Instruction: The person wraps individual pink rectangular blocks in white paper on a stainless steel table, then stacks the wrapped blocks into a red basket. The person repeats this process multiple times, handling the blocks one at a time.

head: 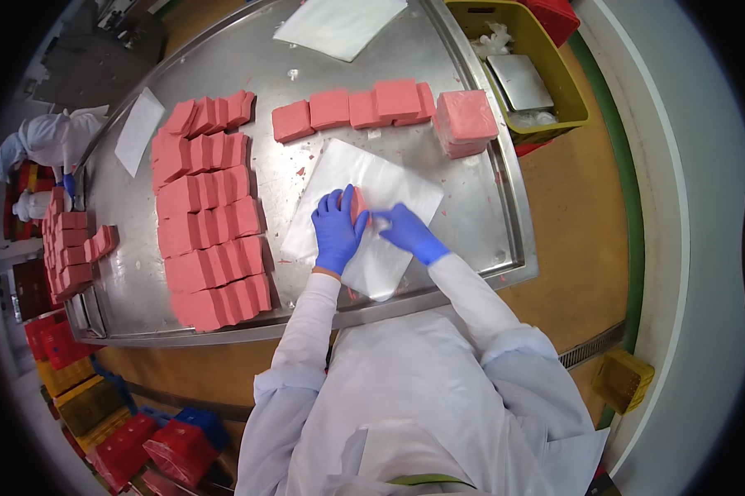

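A small pink block (pixel 360 204) lies on a stack of thin white translucent sheets (pixel 397 177) on the steel table in front of me. My left hand (pixel 337 232), in a blue glove, is closed around the block's left side, with the fingers and thumb covering much of it. Just right of the block is my right hand (pixel 408 230), also gloved in blue, with its fingers bent over the sheets. Its fingertips are blurred, so whether they pinch a sheet cannot be told.
Rows of pink blocks (pixel 211 226) fill the table's left part. Beyond the sheets runs a line of blocks (pixel 330 108), ending beside a film-wrapped stack (pixel 468 118). A raised rim edges the steel table (pixel 409 302). A yellow crate (pixel 570 93) adjoins it. A co-worker (pixel 53 139) stands far left.
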`<action>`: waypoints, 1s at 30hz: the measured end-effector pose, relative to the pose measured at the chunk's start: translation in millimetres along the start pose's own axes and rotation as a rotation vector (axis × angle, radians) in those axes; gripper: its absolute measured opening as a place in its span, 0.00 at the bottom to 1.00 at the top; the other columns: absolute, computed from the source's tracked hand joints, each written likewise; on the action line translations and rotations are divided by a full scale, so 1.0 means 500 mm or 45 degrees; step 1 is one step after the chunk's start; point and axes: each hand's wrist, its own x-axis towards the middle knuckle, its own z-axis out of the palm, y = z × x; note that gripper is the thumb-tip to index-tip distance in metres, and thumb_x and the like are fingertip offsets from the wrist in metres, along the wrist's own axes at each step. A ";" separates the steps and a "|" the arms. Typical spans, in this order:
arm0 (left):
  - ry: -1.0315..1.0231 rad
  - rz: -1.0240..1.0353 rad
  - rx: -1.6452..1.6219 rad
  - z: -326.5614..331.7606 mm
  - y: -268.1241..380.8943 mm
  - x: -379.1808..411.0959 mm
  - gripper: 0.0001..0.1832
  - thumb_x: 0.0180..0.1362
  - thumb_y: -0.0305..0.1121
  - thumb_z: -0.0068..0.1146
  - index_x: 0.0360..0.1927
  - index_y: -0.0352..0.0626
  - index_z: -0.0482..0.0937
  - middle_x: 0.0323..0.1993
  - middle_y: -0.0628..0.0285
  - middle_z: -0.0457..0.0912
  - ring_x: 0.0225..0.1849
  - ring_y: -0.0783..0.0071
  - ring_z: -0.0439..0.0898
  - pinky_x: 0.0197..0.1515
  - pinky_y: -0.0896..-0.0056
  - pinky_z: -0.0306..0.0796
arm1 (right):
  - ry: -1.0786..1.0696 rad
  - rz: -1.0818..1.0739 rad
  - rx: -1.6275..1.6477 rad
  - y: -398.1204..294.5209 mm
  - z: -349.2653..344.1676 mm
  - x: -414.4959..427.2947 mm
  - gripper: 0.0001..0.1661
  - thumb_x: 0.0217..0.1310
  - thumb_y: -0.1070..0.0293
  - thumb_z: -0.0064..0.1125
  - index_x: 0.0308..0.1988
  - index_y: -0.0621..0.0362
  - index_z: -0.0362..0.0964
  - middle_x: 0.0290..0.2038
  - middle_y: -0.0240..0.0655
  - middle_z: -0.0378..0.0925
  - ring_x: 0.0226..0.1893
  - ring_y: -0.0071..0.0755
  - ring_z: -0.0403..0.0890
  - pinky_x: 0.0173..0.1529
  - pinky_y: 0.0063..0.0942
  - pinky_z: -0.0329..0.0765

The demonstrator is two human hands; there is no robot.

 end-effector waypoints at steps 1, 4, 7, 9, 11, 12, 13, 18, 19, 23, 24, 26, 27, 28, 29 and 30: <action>0.087 0.034 0.019 0.004 0.008 -0.002 0.29 0.56 0.46 0.54 0.60 0.46 0.67 0.55 0.52 0.68 0.59 0.53 0.64 0.58 0.49 0.58 | 0.178 0.037 0.059 -0.014 -0.004 0.034 0.31 0.54 0.71 0.57 0.60 0.43 0.69 0.36 0.42 0.72 0.40 0.44 0.77 0.47 0.34 0.75; 0.248 -0.033 -0.007 0.024 0.007 0.004 0.26 0.54 0.44 0.58 0.53 0.43 0.70 0.52 0.51 0.70 0.57 0.52 0.66 0.57 0.52 0.60 | 0.146 -0.063 0.282 -0.091 0.018 0.084 0.32 0.55 0.74 0.53 0.61 0.43 0.67 0.40 0.45 0.74 0.40 0.44 0.78 0.48 0.33 0.75; 0.322 -0.262 -0.232 0.081 -0.041 0.008 0.23 0.51 0.40 0.63 0.47 0.39 0.71 0.50 0.51 0.70 0.55 0.52 0.67 0.57 0.56 0.61 | 0.201 -0.121 0.555 -0.161 0.049 0.075 0.30 0.56 0.74 0.52 0.61 0.49 0.66 0.45 0.48 0.74 0.42 0.45 0.79 0.49 0.32 0.75; 0.593 -0.219 -0.370 0.082 -0.082 -0.006 0.22 0.51 0.36 0.65 0.45 0.37 0.71 0.44 0.51 0.72 0.50 0.53 0.71 0.55 0.61 0.64 | 0.211 -0.137 0.618 -0.173 0.063 0.052 0.29 0.57 0.73 0.52 0.60 0.56 0.65 0.47 0.49 0.74 0.45 0.46 0.77 0.52 0.34 0.74; 0.494 -0.451 -0.811 0.056 -0.118 -0.047 0.11 0.54 0.30 0.63 0.37 0.37 0.75 0.35 0.59 0.76 0.36 0.70 0.75 0.42 0.71 0.71 | 0.095 -0.163 0.578 -0.153 0.079 0.018 0.28 0.56 0.73 0.53 0.58 0.62 0.65 0.48 0.49 0.73 0.49 0.48 0.76 0.57 0.37 0.71; 0.355 -0.627 -1.028 0.035 -0.159 -0.076 0.09 0.55 0.30 0.63 0.35 0.37 0.76 0.31 0.61 0.77 0.33 0.74 0.75 0.38 0.74 0.71 | 0.297 -0.768 -0.506 -0.121 0.106 0.014 0.29 0.54 0.70 0.56 0.57 0.64 0.65 0.53 0.49 0.68 0.57 0.49 0.68 0.64 0.45 0.62; 0.213 -0.813 -1.248 0.019 -0.207 -0.109 0.08 0.56 0.31 0.63 0.33 0.38 0.77 0.28 0.63 0.77 0.30 0.78 0.74 0.35 0.77 0.70 | 0.289 -0.694 -0.496 -0.138 0.114 0.010 0.30 0.53 0.70 0.55 0.57 0.63 0.64 0.53 0.48 0.68 0.58 0.49 0.67 0.65 0.47 0.59; 0.350 -0.972 -0.757 -0.026 -0.154 -0.109 0.14 0.58 0.40 0.61 0.32 0.36 0.80 0.24 0.64 0.79 0.27 0.79 0.74 0.33 0.75 0.70 | 0.445 -0.515 -0.688 -0.144 0.165 0.027 0.33 0.49 0.67 0.55 0.58 0.59 0.63 0.49 0.42 0.67 0.55 0.44 0.66 0.68 0.51 0.52; 0.326 -0.881 -0.642 -0.024 -0.129 -0.083 0.15 0.58 0.40 0.61 0.32 0.36 0.80 0.24 0.64 0.79 0.26 0.78 0.74 0.32 0.74 0.70 | 0.537 -0.550 -0.775 -0.142 0.174 0.036 0.33 0.49 0.67 0.54 0.57 0.59 0.64 0.48 0.41 0.68 0.54 0.42 0.67 0.67 0.51 0.53; 0.317 -0.820 -1.538 0.017 -0.079 -0.057 0.17 0.56 0.37 0.61 0.45 0.37 0.78 0.41 0.57 0.82 0.39 0.69 0.78 0.44 0.68 0.71 | 0.369 -0.624 -0.224 -0.146 0.150 0.018 0.28 0.50 0.70 0.56 0.54 0.61 0.67 0.51 0.43 0.68 0.55 0.49 0.66 0.65 0.49 0.59; 0.317 -0.492 -1.052 0.014 -0.034 -0.050 0.19 0.55 0.36 0.60 0.48 0.38 0.76 0.45 0.55 0.80 0.43 0.65 0.78 0.45 0.66 0.71 | 0.136 -0.448 0.121 -0.090 0.142 0.051 0.29 0.49 0.67 0.62 0.53 0.63 0.69 0.51 0.45 0.69 0.54 0.50 0.68 0.61 0.42 0.65; 0.345 0.081 -0.048 0.017 0.013 -0.075 0.24 0.52 0.33 0.60 0.54 0.39 0.73 0.52 0.52 0.77 0.50 0.58 0.76 0.47 0.61 0.70 | 0.495 -0.266 0.120 -0.089 0.102 0.070 0.29 0.48 0.66 0.65 0.52 0.62 0.70 0.49 0.47 0.71 0.51 0.49 0.70 0.59 0.38 0.67; 0.268 0.086 -0.032 0.015 0.035 -0.079 0.26 0.50 0.30 0.59 0.56 0.38 0.71 0.53 0.51 0.75 0.51 0.54 0.74 0.49 0.61 0.70 | 0.694 -0.167 0.125 -0.086 0.084 0.079 0.30 0.47 0.66 0.66 0.52 0.61 0.70 0.47 0.47 0.71 0.50 0.49 0.72 0.58 0.36 0.68; 0.189 0.092 -0.016 0.011 0.056 -0.082 0.29 0.48 0.28 0.58 0.57 0.37 0.70 0.55 0.50 0.73 0.53 0.51 0.73 0.51 0.60 0.69 | 0.526 -0.085 0.209 -0.068 0.086 0.095 0.30 0.48 0.65 0.67 0.53 0.59 0.70 0.46 0.47 0.73 0.48 0.48 0.74 0.58 0.36 0.68; 0.109 0.098 0.000 0.008 0.068 -0.079 0.31 0.47 0.26 0.56 0.59 0.36 0.68 0.57 0.49 0.71 0.54 0.48 0.71 0.53 0.59 0.68 | 0.487 -0.065 0.274 -0.055 0.080 0.098 0.29 0.48 0.66 0.66 0.53 0.58 0.71 0.45 0.47 0.73 0.47 0.48 0.74 0.57 0.36 0.69; 0.133 0.131 -0.125 0.014 0.036 -0.056 0.30 0.51 0.31 0.60 0.59 0.34 0.68 0.54 0.50 0.73 0.51 0.55 0.74 0.51 0.62 0.69 | 0.454 -0.057 0.343 -0.054 0.069 0.107 0.29 0.48 0.67 0.65 0.52 0.57 0.71 0.45 0.47 0.73 0.46 0.47 0.74 0.56 0.36 0.69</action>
